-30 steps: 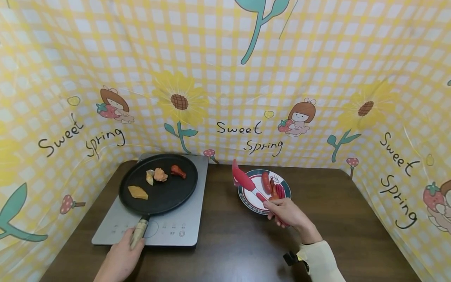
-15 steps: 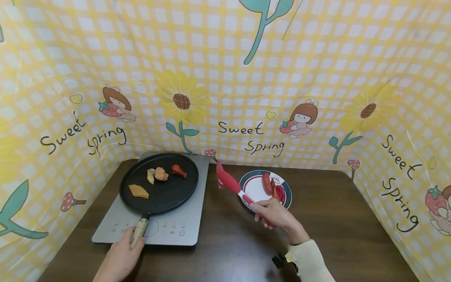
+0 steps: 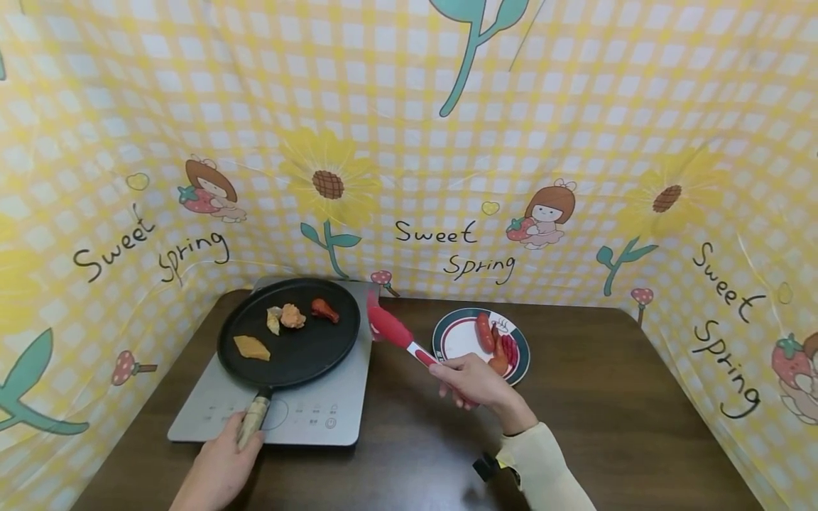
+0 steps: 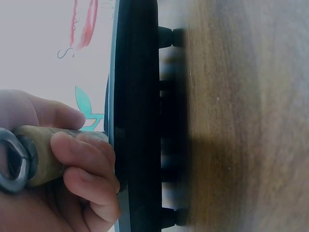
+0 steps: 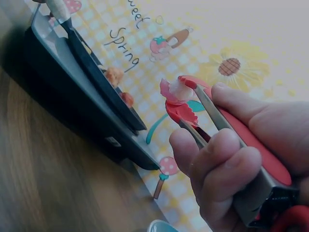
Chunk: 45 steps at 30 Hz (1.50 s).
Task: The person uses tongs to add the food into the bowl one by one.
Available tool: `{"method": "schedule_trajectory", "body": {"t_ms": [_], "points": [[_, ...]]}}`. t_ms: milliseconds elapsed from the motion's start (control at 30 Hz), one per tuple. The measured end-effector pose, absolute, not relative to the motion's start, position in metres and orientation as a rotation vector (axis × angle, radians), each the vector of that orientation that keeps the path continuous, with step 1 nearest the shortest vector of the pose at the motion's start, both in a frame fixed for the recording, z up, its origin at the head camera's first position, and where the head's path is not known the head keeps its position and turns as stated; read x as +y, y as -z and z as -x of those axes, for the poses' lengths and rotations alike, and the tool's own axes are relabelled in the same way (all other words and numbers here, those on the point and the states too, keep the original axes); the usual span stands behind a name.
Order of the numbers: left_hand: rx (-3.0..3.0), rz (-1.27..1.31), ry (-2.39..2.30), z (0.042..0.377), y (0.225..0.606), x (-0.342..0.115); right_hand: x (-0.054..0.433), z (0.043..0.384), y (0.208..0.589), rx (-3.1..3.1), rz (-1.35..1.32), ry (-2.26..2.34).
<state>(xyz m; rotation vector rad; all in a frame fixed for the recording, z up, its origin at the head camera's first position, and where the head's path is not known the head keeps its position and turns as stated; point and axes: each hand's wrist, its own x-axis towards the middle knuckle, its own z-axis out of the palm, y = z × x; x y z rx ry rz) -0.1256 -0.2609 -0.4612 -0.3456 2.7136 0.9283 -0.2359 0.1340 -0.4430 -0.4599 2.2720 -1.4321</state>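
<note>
Left hand (image 3: 220, 458): fingers curled around the handle (image 3: 254, 417) of a black frying pan (image 3: 307, 358), thumb on the opposite side; one metal ring (image 4: 6, 185) at the handle's end.

Right hand (image 3: 478, 385): fingers and thumb wrapped around one pair of red tongs (image 3: 391, 328), arms squeezed close together. Tongs aloft between pan and plate (image 3: 457, 342), tips beside the pan's right edge in the head view, pinching one pink-and-white piece of food (image 5: 179, 91), kind not clear.

Frying pan: one, round and shallow, set on the cooker (image 3: 348, 401). Contents, four pieces: one tan slice (image 3: 252, 348), near left; one pale folded piece (image 3: 273, 321) and one lumpy orange piece (image 3: 292, 316), side by side in the middle; one reddish drumstick (image 3: 325, 310), right.

Cooker: one, silver top, controls printed along the near side.

Plate: one, white with dark green and red bands, right of the cooker and apart from it. Contents, gathered in the right half: one sausage (image 3: 483, 332), one orange-brown piece (image 3: 498, 363), one red striped piece (image 3: 510, 349); further pieces hard to tell.

Tabletop (image 3: 409, 440): one, dark brown wood, beneath cooker and plate.

Cloth (image 3: 409, 142): yellow-and-white check, behind, printed with sunflowers and lettering.
</note>
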Motion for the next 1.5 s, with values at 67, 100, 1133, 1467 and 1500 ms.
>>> {"method": "schedule_trajectory", "body": {"t_ms": [67, 100, 1133, 1467, 1500], "points": [[2.712, 0.346, -0.926, 0.126, 0.461, -0.261, 0.129, 0.237, 0.441, 2.274, 0.473, 1.425], [2.715, 0.343, -0.922, 0.126, 0.460, -0.261, 0.127, 0.237, 0.441, 2.277, 0.483, 1.420], [2.750, 0.342, -0.886, 0.126, 0.463, -0.260, 0.052, 0.235, 0.445, 2.339, 0.509, 1.311], [2.752, 0.335, -0.881, 0.127, 0.463, -0.261, 0.039, 0.232, 0.446, 2.401, 0.492, 1.225], [2.751, 0.335, -0.881, 0.127, 0.463, -0.261, 0.038, 0.232, 0.447, 2.408, 0.500, 1.220]]}}
